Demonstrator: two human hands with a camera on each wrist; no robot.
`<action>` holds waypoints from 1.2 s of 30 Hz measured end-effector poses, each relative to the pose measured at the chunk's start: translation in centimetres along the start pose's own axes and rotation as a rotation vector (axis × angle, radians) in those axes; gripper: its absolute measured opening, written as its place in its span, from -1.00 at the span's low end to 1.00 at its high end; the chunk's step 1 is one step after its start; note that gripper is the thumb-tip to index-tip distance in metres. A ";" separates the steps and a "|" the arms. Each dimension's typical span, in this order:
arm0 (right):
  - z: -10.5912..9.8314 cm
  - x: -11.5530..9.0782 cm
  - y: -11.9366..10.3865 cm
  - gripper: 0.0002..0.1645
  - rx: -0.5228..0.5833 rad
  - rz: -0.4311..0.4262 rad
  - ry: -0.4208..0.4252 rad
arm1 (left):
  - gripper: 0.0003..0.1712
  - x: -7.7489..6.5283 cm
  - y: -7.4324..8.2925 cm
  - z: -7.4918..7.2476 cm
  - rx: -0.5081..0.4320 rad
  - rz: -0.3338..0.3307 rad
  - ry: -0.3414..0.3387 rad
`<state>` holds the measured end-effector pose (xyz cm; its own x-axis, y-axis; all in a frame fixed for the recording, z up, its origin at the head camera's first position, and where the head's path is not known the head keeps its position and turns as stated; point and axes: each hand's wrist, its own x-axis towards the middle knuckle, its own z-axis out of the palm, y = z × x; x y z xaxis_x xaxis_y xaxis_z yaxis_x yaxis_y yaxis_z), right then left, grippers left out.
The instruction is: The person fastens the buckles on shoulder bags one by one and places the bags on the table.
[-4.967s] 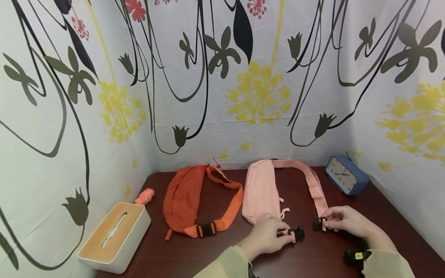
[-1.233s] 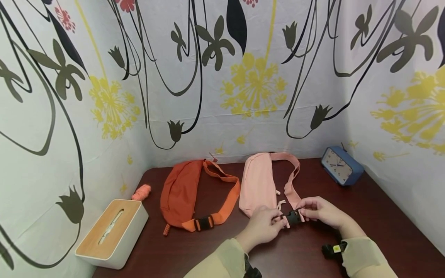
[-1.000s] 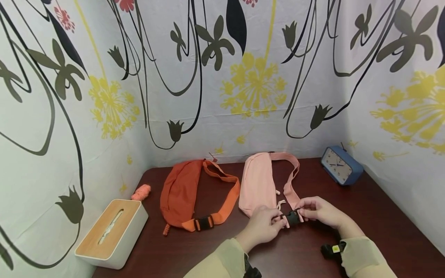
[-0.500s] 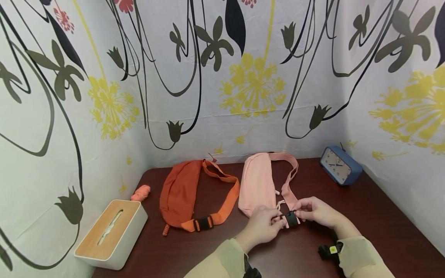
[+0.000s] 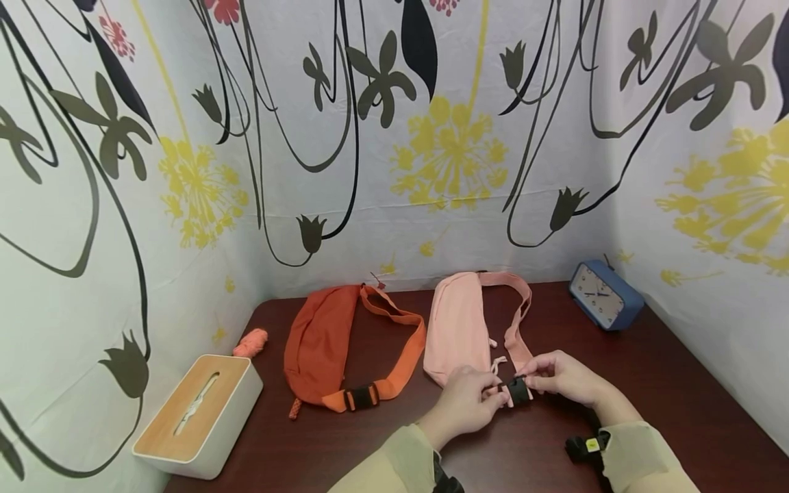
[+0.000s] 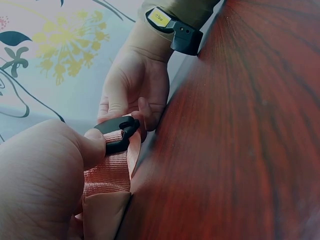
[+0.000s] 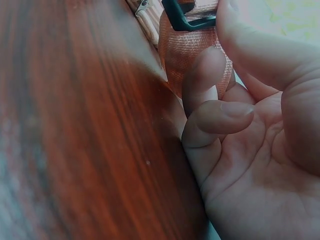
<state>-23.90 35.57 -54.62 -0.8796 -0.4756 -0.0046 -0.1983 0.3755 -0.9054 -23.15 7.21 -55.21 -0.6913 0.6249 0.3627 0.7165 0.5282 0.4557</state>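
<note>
The pink waist bag (image 5: 459, 325) lies on the table in the head view, its strap (image 5: 513, 337) looping back towards me. At the strap's near end the two halves of a black buckle (image 5: 519, 390) sit together. From the left side, my left hand (image 5: 462, 404) pinches the buckle's end, and the left wrist view has its thumb (image 6: 94, 147) pressed on the black plastic. Thumb and fingers of my right hand (image 5: 570, 380) grip the opposite end. Pink webbing (image 7: 192, 52) hangs beside the right fingers in the right wrist view. My fingers partly hide the buckle's ends.
Left of the pink bag is an orange waist bag (image 5: 323, 342) with its black buckle (image 5: 361, 396) fastened. A tissue box (image 5: 234, 428) with a wooden top and a coral bundle (image 5: 251, 342) are at the left. The blue clock (image 5: 607, 294) stands back right; patterned cloth surrounds the table.
Five seconds ago the buckle halves were apart, one in each hand; now they are together. The right hand and strap end have come left. Over the last second the hands have barely moved.
</note>
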 end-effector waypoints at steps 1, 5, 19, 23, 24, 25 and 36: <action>0.0 0.0 0.0 -0.83 0.003 0.000 -0.003 | -0.70 0.0 0.0 0.0 0.000 0.004 0.001; 0.0 0.1 0.1 -0.81 0.017 -0.003 -0.015 | -0.73 -0.1 -0.1 0.0 -0.001 0.012 0.001; -0.1 0.3 1.0 -0.83 0.017 -0.013 -0.041 | -0.84 -0.5 -0.2 0.2 0.015 0.023 0.032; -0.1 0.4 0.9 -0.83 0.022 -0.050 -0.051 | -0.83 -0.5 -0.3 0.1 0.021 0.026 0.044; -0.1 0.5 0.9 -0.83 0.021 -0.055 -0.054 | -0.82 -0.5 -0.3 0.1 0.020 0.025 0.044; -0.1 0.5 0.9 -0.83 0.017 -0.060 -0.055 | -0.82 -0.5 -0.3 0.0 0.020 0.025 0.046; -0.7 -0.1 0.6 -0.74 0.085 -0.103 -0.113 | -0.87 -0.1 0.0 0.4 -0.046 0.029 0.058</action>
<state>-24.23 36.39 -54.91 -0.8015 -0.5961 0.0470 -0.2435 0.2536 -0.9362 -23.04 7.35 -55.60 -0.6754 0.6045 0.4224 0.7323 0.4823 0.4807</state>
